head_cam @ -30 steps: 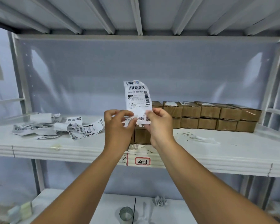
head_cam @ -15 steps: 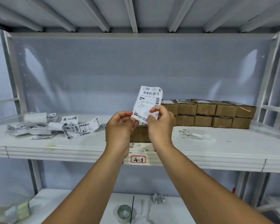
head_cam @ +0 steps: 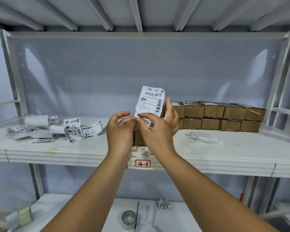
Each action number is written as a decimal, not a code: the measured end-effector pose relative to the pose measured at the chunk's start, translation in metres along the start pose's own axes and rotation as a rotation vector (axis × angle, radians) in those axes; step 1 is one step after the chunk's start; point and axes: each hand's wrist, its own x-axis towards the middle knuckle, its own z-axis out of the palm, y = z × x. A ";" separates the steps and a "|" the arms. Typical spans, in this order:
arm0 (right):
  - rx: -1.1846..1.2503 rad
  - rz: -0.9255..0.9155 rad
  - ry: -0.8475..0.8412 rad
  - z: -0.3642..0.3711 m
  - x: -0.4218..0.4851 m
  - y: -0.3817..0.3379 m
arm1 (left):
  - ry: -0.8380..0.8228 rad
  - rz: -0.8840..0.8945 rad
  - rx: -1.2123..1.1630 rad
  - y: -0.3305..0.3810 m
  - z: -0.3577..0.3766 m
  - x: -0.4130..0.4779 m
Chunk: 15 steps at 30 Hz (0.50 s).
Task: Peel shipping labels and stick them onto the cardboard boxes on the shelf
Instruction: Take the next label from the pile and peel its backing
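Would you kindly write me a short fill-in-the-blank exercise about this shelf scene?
1. The left hand and right hand together pinch exactly ____ shipping label.
2. The red-bordered tag on the shelf edge reads ____.
3. The cardboard boxes stand stacked ____ layers high.
4. The loose label heap lies on the person's ____ side.
Missing words: one; 4-3; two; left.

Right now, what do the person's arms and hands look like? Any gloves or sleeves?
No gloves and no sleeves in view. The left hand and right hand are bare. The left forearm and right forearm are bare too, as far as the picture shows. I can see no ring, watch, bracelet or marking on them.
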 end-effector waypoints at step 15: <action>0.522 0.102 -0.187 -0.013 0.000 -0.005 | 0.001 0.183 0.289 0.000 0.003 -0.001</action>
